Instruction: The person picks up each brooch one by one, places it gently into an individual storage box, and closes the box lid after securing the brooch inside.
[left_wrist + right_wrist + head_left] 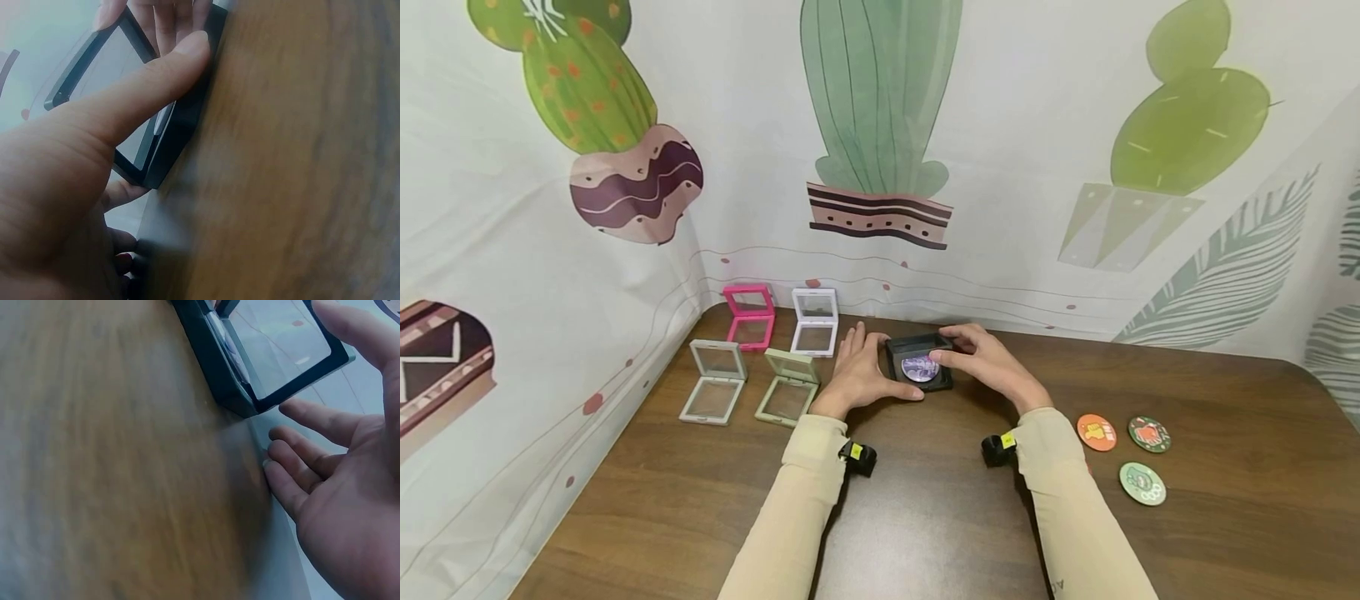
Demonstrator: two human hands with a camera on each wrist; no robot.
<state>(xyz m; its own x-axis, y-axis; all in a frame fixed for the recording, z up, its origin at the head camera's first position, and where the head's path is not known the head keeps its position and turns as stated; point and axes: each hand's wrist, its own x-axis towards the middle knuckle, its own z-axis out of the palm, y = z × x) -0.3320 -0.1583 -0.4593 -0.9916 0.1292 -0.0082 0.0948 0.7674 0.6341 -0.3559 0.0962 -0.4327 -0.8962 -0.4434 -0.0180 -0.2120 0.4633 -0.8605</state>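
One white cloth (pixel 1022 225), printed with potted cacti and softly creased, hangs behind the wood-grained brown table (pixel 925 508), whose surface shows a dull sheen. Two cream sleeves (pixel 793 508) reach across it, the fabric bunched near the wrists.

The left hand (pixel 861 375) grasps a black display frame (pixel 916 343) near the table's far edge: its thumb stretches along the front edge of the base, its index finger bends to the left side, and the remaining fingers extend beyond. The right hand (pixel 992 362) is half curled, thumb and index finger gripping the raised lid about its upper right corner; its other fingers bend loosely beside the frame. The frame is square, hinged and open, smooth and rigid, with transparent film stretched in the lid.

To the left, four more square hinged frames stand open, each with clear film in its borders: grey (pixel 698 408), olive green (pixel 790 356), white (pixel 794 333) and hot pink (pixel 768 333).

A black strapped device (pixel 859 458) with a yellow sticker sits at each wrist. Smallest are the round badges: a glossy purple one (pixel 919 368) lying in the black base, and to the right a pale green disc (pixel 1142 484), a dark green one (pixel 1149 434) and an orange one (pixel 1097 432).
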